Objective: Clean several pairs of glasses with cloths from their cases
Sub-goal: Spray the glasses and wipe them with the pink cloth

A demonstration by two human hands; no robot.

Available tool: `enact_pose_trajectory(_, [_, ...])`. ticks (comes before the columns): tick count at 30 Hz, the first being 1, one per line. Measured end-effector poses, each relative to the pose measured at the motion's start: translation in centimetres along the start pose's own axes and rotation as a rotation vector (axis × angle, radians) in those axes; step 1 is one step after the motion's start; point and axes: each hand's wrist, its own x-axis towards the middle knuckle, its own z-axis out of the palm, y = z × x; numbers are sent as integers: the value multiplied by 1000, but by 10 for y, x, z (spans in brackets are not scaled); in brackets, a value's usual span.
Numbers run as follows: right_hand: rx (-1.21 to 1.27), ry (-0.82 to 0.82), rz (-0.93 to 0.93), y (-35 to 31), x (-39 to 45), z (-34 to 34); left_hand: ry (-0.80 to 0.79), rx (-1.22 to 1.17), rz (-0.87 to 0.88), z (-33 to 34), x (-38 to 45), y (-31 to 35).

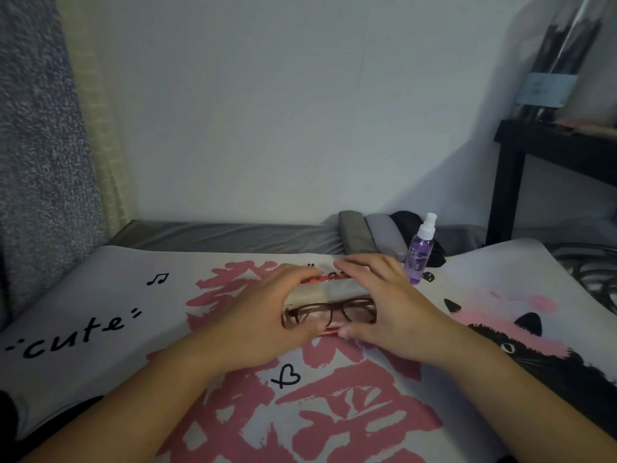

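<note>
Presently, the fingers of the left hand [267,307] are curled around the left end of a red glasses case [329,330], fingertips over its far edge and thumb lying along the near rim. The right hand [389,307] mirrors this at the right end: fingers curled over the top of the raised lid, thumb tip pressed against the near red edge. Both hands grip the case, which stands open between them on a printed fabric cover [100,312]. Inside the case lies a pair of dark-framed glasses [332,310], lenses facing the camera, with a grey-beige cleaning cloth [325,290] just behind them against the lid lining. Beyond the right hand, a purple spray bottle [420,250] with a white nozzle stands upright, just beside the fingers; contact cannot be determined. Behind the bottle, three further cases sit side by side near the wall: an olive-grey case [354,233], a light grey case [384,233] and a black case [409,218], partly hidden by the bottle. The cover bears pink brush characters, the word "cute" and a black cat. At the far right stands a black side table [510,182].
</note>
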Motion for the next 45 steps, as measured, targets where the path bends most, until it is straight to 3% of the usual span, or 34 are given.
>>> enact_pose_trajectory(2, [-59, -19, -27, 1, -5, -2, -89, 190, 50, -3, -2, -1])
enact_pose_trajectory(6, [-198, -9, -60, -4, -10, -4, -84, 357, 154, -7, -2, -6])
enact_pose_trajectory(18, [-308, 29, -60, -14, -15, 2, 55, 531, 225, -1, -4, -15])
enact_pose_trajectory(26, [-215, -64, -59, -18, -21, -3, -61, 475, 263, 0, -6, -10])
enact_pose_trajectory(33, [-15, -76, 38, -1, -16, -3, -86, 262, 112, 7, -2, -14])
enact_pose_trajectory(40, [23, -30, 43, -8, -10, 9, -42, 418, 62, 10, -3, -1])
enact_pose_trajectory(45, [101, 33, 34, -42, 7, 31, 57, 607, -114, -10, -52, -8])
